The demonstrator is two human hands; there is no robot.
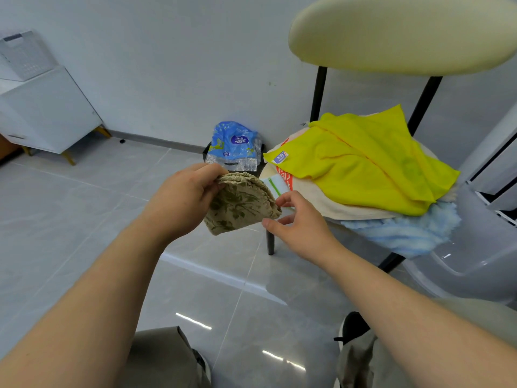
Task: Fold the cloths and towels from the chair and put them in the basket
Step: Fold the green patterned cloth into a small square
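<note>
A small round beige cloth [242, 204] with a green leaf print is folded into a wedge and held in the air in front of the chair [391, 37]. My left hand [184, 197] grips its top left edge. My right hand [299, 222] pinches its right edge between thumb and fingers. On the chair seat lie a yellow cloth [372, 163], a cream towel [321, 200] under it and a fluffy light blue towel [405, 231] at the bottom. The basket is not clearly in view.
A blue plastic package [233, 144] sits on a dark bin by the wall. A white cabinet [47, 107] stands at the left with a grey crate [25, 56] on top. A translucent grey plastic object [475, 247] is at the right. Glossy tiled floor below.
</note>
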